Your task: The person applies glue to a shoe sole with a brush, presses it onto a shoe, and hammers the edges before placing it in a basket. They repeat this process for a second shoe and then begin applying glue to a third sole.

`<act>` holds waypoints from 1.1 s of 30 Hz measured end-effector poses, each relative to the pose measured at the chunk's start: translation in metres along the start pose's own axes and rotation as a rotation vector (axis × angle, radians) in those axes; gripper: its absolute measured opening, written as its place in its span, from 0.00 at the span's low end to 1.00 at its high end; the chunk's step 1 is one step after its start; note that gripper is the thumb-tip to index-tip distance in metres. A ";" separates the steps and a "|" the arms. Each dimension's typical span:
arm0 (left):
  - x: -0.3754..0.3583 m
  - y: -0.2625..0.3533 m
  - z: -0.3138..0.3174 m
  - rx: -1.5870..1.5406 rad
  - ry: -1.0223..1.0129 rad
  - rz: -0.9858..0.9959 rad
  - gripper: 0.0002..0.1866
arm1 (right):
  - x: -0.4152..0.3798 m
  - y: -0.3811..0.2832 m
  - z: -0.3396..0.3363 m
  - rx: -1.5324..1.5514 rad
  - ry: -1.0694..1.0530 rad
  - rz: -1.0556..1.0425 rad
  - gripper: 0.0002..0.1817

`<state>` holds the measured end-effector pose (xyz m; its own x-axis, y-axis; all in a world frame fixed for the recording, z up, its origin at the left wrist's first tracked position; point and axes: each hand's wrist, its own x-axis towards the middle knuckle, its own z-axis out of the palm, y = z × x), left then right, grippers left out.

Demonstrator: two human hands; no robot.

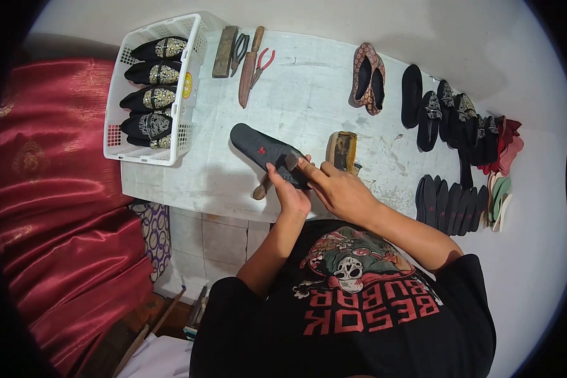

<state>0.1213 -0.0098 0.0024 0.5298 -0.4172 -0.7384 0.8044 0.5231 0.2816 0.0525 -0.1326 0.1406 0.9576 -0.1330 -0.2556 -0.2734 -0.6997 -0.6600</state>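
Note:
A black shoe sole (258,146) with a small red mark lies tilted above the near edge of the white-covered table. My left hand (288,192) grips its near end from below, thumb on the side. Over the same end is my right hand (343,192), its fingers closed round a small flat dark piece (292,161) that touches the sole's surface. Just beyond my right hand sits an open yellowish container (343,150) with dark contents. A rounded wooden handle (260,191) shows beside my left hand, its other end hidden.
A white basket (186,126) of decorated black shoes stands at the left. Nearby lie a block (225,51), red-handled pliers (263,66) and a sheathed knife (247,79). Patterned shoes (367,79), black shoes (429,120) and several soles (450,205) occupy the right side.

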 end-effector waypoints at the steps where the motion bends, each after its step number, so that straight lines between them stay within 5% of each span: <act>1: 0.002 -0.001 -0.005 -0.002 -0.010 -0.014 0.39 | 0.000 0.000 0.002 0.027 0.023 0.005 0.30; 8: -0.008 0.003 0.009 -0.018 -0.059 0.026 0.38 | 0.025 -0.003 -0.029 0.306 0.126 -0.062 0.29; 12: -0.007 0.003 0.004 -0.051 -0.089 -0.007 0.39 | 0.032 0.002 0.003 0.205 0.315 -0.107 0.29; 21: -0.006 0.002 0.002 -0.026 -0.043 0.014 0.37 | 0.029 0.010 0.018 -0.018 0.088 -0.005 0.32; 28: -0.011 0.015 -0.001 0.124 -0.096 -0.029 0.37 | 0.025 0.004 0.023 -0.018 0.138 0.010 0.31; 33: 0.023 0.016 -0.038 0.189 0.120 0.381 0.38 | 0.027 0.009 0.016 -0.015 0.128 -0.039 0.31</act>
<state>0.1360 0.0170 -0.0340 0.7723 -0.1253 -0.6227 0.5983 0.4728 0.6469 0.0743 -0.1312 0.1163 0.9714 -0.1934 -0.1375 -0.2356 -0.7161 -0.6570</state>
